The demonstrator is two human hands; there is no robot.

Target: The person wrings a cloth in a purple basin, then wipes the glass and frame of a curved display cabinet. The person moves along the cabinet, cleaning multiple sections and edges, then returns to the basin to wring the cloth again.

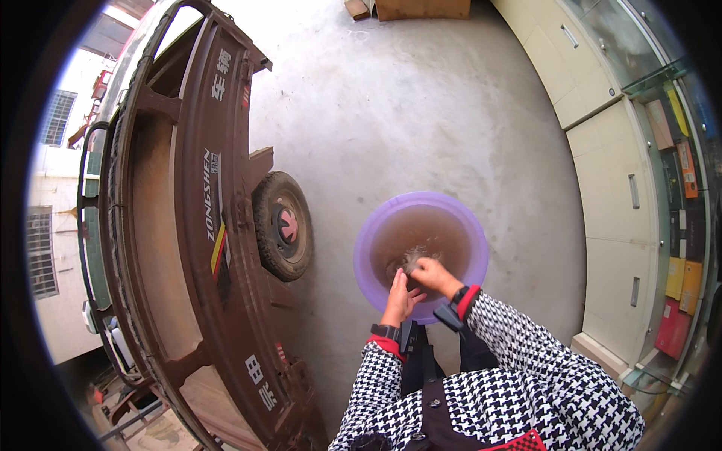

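A round purple basin [362, 259] stands on the floor in front of me, holding murky brown water [432, 227]. Both my hands are over its near side. My right hand [436, 276] is closed, its fingers against a small dark greyish thing [411, 261] just above the water; its kind is too small and blurred to tell. Close beside it, my left hand [401, 298] has its fingers stretched out, thumb side toward the right hand. Around the greyish thing the water is ruffled.
At the left stands a brown cargo tricycle bed [197, 195] with a black wheel [283, 225]. Along the right runs a row of cream cabinets [613, 210] with glass-fronted shelves of boxes. A brown box [423, 7] sits on the grey concrete floor [406, 113] at the far end.
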